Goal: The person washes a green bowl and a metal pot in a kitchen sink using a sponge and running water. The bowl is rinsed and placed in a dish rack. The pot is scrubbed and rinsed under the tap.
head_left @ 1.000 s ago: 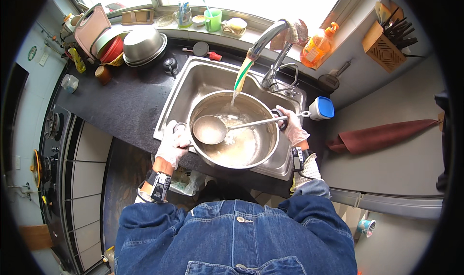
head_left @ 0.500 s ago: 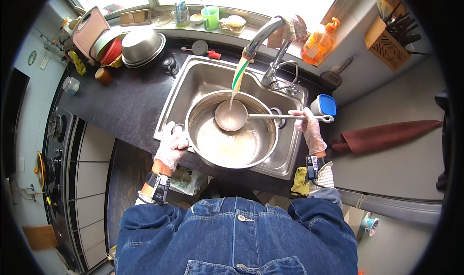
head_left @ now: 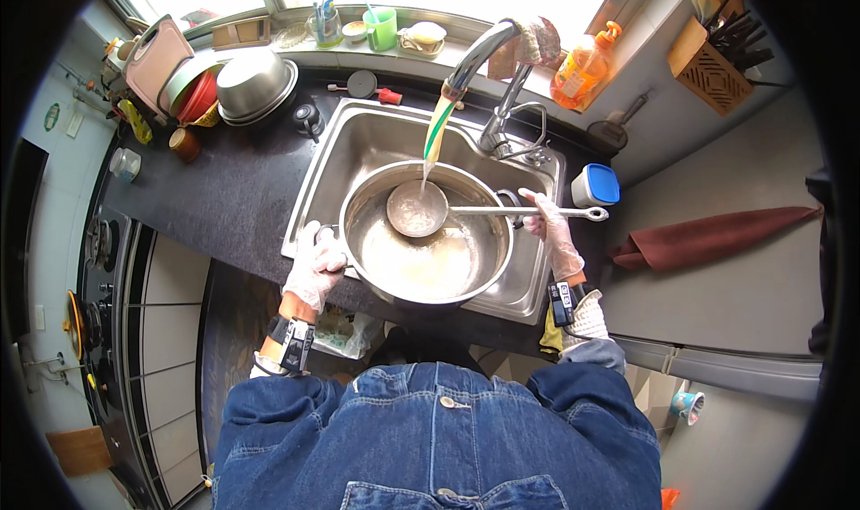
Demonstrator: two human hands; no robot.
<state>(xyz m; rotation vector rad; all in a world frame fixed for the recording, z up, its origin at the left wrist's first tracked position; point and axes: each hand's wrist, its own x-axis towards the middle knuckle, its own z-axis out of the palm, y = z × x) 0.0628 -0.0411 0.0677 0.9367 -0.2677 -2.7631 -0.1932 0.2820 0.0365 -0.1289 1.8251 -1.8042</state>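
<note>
A wide steel pot (head_left: 425, 296) sits over the sink (head_left: 529, 283). Gloved in clear plastic, my left hand (head_left: 313, 261) is closed at the pot's left handle, which its fingers partly hide. My right hand (head_left: 552, 232), in a similar glove, grips the long handle of a metal ladle (head_left: 417, 210) near the pot's right handle. The ladle's round bowl is inside the pot, below the faucet (head_left: 466, 67). Water runs from the cream-and-green hose (head_left: 436, 131) on the spout into the bowl. Bright reflections cover the pot's bottom.
Behind the sink, an orange soap bottle (head_left: 584, 66) and a green cup (head_left: 381, 28) stand on the sill. A blue-lidded tub (head_left: 595, 186) is right of the sink. Metal bowls (head_left: 255, 85) lie at the back left, and a brown cloth (head_left: 708, 239) hangs at right.
The ladle has shifted slightly left in the pot, still under the stream. My right hand has moved left, closer to the pot's rim. My left hand stays at its handle.
</note>
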